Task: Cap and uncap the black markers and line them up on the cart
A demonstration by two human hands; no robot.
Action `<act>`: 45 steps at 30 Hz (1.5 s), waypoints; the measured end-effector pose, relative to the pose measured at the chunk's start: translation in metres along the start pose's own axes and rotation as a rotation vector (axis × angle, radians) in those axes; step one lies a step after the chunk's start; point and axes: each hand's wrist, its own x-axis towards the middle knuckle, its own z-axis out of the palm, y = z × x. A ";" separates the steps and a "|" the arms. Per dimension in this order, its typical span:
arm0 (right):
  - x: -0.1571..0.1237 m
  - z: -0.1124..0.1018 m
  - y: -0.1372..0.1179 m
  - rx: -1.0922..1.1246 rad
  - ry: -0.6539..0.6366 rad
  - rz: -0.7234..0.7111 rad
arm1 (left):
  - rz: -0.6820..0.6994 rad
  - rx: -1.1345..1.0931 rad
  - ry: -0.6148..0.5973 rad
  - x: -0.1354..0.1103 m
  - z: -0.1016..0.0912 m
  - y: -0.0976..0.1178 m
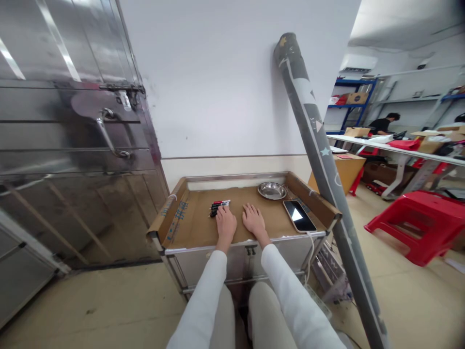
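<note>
My left hand lies palm down on the cardboard lining of a small table, its fingertips at the near right side of several pens. The pens lie side by side, one red and the others mostly dark; the fingers hide part of them, and whether they touch is hard to tell. Flat on the cardboard to the right rests my right hand, fingers stretched out and holding nothing. Farther right are a round metal dish and a phone with a white cable.
A long grey patterned roll leans on the wall beside the table's right edge. To the left stands a metal door with a handle. A red stool is on the floor at right. Another person sits far back among worktables.
</note>
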 end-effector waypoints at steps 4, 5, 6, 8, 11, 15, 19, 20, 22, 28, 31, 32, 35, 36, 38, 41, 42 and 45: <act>-0.001 -0.001 0.000 -0.012 -0.010 0.003 | 0.250 -0.114 -0.109 0.003 0.003 -0.002; -0.001 -0.001 0.000 -0.015 -0.011 0.005 | 0.287 -0.136 -0.136 0.004 0.005 -0.003; -0.002 -0.001 0.000 -0.016 -0.011 0.007 | 0.310 -0.153 -0.157 0.005 0.006 -0.003; -0.003 -0.001 -0.001 -0.011 -0.006 0.012 | 0.323 -0.177 -0.181 0.006 0.008 -0.004; -0.004 -0.001 -0.001 0.003 0.018 0.019 | 0.300 -0.198 -0.199 0.009 0.010 -0.005; -0.003 0.000 -0.001 0.017 0.056 0.020 | 0.295 -0.212 -0.237 0.012 0.009 -0.005; -0.003 0.001 0.000 0.028 0.087 0.016 | 0.316 -0.248 -0.275 0.015 0.009 -0.003; -0.003 0.001 0.000 0.030 0.096 0.015 | 0.312 -0.256 -0.279 0.015 0.009 -0.002; -0.003 0.002 0.001 0.034 0.109 0.014 | 0.298 -0.260 -0.280 0.016 0.009 -0.002; -0.004 0.001 0.001 0.063 0.122 0.009 | 0.284 -0.225 -0.267 0.015 0.008 0.000; -0.004 0.001 0.001 0.066 0.119 0.010 | 0.282 -0.210 -0.255 0.014 0.008 0.000; -0.003 0.001 0.001 0.065 0.119 0.009 | 0.280 -0.208 -0.254 0.014 0.008 0.001; -0.003 0.001 0.001 0.054 0.126 0.002 | 0.276 -0.213 -0.259 0.014 0.009 0.000; -0.003 0.002 0.001 0.049 0.132 -0.001 | 0.275 -0.216 -0.261 0.014 0.009 0.000; -0.003 0.002 0.001 0.040 0.144 -0.006 | 0.271 -0.223 -0.259 0.014 0.009 0.000; -0.002 0.003 0.001 0.033 0.156 -0.008 | 0.283 -0.234 -0.249 0.014 0.007 -0.001; -0.002 0.003 0.001 0.033 0.157 -0.009 | 0.290 -0.230 -0.242 0.013 0.006 0.000; -0.002 0.002 0.000 0.036 0.160 -0.007 | 0.231 -0.152 -0.152 0.012 0.001 0.001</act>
